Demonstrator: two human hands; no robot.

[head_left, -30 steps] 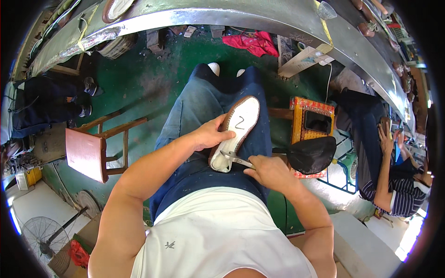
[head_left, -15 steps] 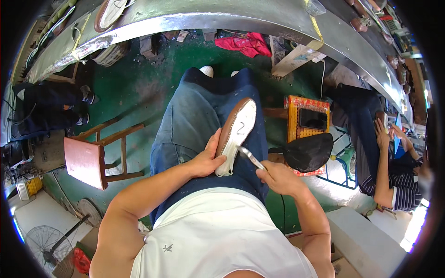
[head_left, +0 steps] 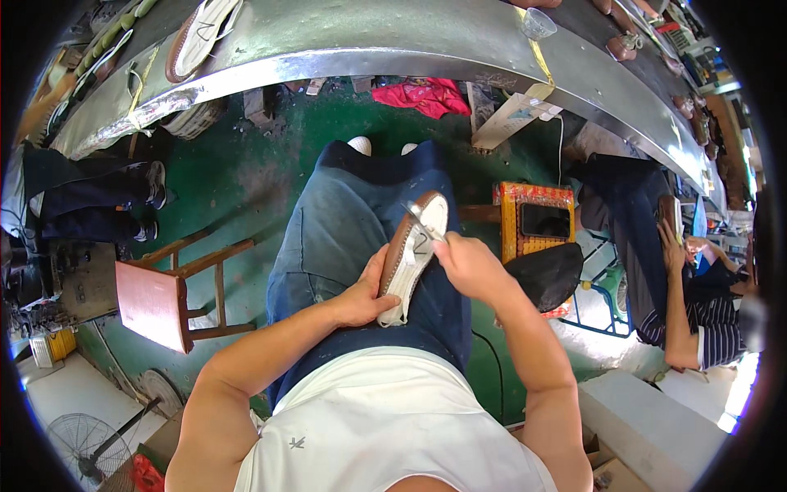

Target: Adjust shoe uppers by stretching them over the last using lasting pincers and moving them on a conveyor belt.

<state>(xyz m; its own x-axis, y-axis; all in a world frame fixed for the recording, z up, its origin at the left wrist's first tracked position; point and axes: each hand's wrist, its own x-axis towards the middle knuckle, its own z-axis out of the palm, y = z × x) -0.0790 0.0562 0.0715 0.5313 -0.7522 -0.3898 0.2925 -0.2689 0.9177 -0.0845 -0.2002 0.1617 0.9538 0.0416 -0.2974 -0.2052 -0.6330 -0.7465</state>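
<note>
My left hand [head_left: 365, 297] is wrapped round the heel end of a shoe [head_left: 397, 262] resting on my lap. The brown upper shows along its left side, and the pale underside with a dark handwritten mark faces up. Closed round a slim, shiny metal tool [head_left: 424, 223], my right hand [head_left: 470, 266] is beside the toe half. Slanting across the underside, the tool reaches past the shoe's left edge near the toe. Its exact kind cannot be made out. A white strip or flap [head_left: 409, 250] stands up from the underside, below the tool.
A long metal-topped bench [head_left: 393, 53] crosses ahead, bearing another pale-soled shoe [head_left: 197, 41] and a clear cup [head_left: 538, 24]. To the left stands a wooden stool [head_left: 153, 303]. On the right are a phone [head_left: 545, 222] on an orange seat, a black pad [head_left: 544, 275] and a seated person [head_left: 680, 287].
My right hand has moved up toward the toe, and the tool now lies across the shoe. A white strip now stands up from the underside. My left hand keeps its hold at the heel.
</note>
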